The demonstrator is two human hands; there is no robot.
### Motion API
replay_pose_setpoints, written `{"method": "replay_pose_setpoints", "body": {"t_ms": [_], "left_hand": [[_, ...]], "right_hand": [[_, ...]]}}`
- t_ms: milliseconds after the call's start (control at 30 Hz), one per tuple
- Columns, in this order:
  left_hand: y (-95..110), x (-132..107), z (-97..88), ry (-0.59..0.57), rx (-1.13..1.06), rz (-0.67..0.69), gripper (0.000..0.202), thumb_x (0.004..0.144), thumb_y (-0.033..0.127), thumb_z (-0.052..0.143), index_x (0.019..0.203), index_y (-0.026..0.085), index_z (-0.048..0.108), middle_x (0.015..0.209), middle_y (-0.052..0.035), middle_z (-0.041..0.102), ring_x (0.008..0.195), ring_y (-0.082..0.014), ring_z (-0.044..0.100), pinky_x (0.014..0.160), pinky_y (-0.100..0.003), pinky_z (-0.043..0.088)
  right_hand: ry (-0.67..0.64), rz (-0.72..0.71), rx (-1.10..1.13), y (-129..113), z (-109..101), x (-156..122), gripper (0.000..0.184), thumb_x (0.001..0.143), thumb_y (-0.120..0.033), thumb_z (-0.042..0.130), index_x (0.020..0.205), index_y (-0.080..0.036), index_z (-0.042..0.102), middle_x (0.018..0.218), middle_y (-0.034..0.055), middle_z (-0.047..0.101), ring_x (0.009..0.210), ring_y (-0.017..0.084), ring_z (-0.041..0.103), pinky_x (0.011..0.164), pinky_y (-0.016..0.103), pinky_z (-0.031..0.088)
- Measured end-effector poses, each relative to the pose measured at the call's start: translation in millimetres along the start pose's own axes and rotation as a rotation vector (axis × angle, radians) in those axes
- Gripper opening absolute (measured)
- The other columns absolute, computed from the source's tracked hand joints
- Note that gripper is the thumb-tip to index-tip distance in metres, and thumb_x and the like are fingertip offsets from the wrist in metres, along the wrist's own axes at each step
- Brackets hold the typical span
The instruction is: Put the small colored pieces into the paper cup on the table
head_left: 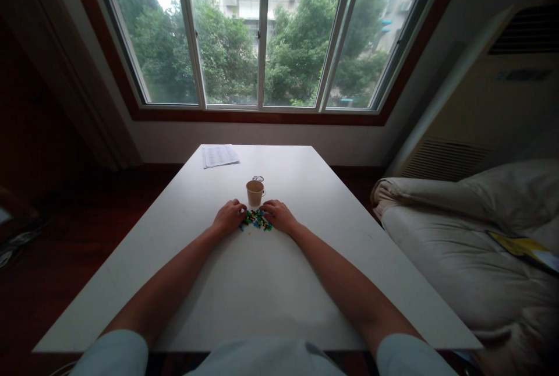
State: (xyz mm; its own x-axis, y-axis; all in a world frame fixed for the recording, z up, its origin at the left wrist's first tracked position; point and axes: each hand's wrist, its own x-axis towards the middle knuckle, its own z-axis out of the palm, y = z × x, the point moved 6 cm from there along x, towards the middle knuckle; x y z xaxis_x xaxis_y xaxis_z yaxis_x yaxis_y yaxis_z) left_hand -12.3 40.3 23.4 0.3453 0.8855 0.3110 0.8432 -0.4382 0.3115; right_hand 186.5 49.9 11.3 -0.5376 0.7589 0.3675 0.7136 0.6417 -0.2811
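Observation:
A loose pile of small beads or tiny bricks (257,220), green, blue, black and yellowish, lies on the white table in front of me. My left hand (230,215) rests at the pile's left edge with its fingers curled in; whatever its fingertips hold is too small to make out. On the opposite side, my right hand (279,215) reaches over the pile's edge, fingers slightly apart, with nothing visible in them. Just beyond the pile, between both hands, stands an upright brown paper cup (254,193). Its inside contents cannot be seen.
Behind the cup lies a thin dark loop, perhaps a cord (258,178). Printed paper sheets (220,155) lie at the far left of the white table (262,283). A cushioned sofa (441,242) is to the right, and a window (259,44) is ahead.

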Motion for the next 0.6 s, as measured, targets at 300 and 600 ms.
{"method": "replay_pose_setpoints", "body": {"t_ms": [300,600], "left_hand": [[1.1,-0.6,0.7,-0.004,0.007,0.002,0.021,0.091,0.031,0.055,0.103,0.025,0.072,0.101,-0.0062,0.062,0.095,-0.0189,0.057,0.082,-0.029,0.046],[2.2,0.1,0.8,-0.001,-0.016,0.044,0.022,0.092,0.029,0.052,0.099,0.025,0.073,0.098,-0.0053,0.064,0.090,-0.0179,0.059,0.079,-0.028,0.045]], "right_hand": [[0.023,-0.007,0.020,1.1,0.1,-0.7,0.028,0.090,-0.025,0.062,0.116,-0.025,0.070,0.119,0.0061,0.066,0.111,0.021,0.057,0.097,0.035,0.042],[0.026,0.007,0.008,1.6,1.4,1.2,0.018,0.089,-0.025,0.063,0.105,-0.024,0.073,0.113,0.0065,0.067,0.107,0.021,0.058,0.094,0.034,0.043]]}}
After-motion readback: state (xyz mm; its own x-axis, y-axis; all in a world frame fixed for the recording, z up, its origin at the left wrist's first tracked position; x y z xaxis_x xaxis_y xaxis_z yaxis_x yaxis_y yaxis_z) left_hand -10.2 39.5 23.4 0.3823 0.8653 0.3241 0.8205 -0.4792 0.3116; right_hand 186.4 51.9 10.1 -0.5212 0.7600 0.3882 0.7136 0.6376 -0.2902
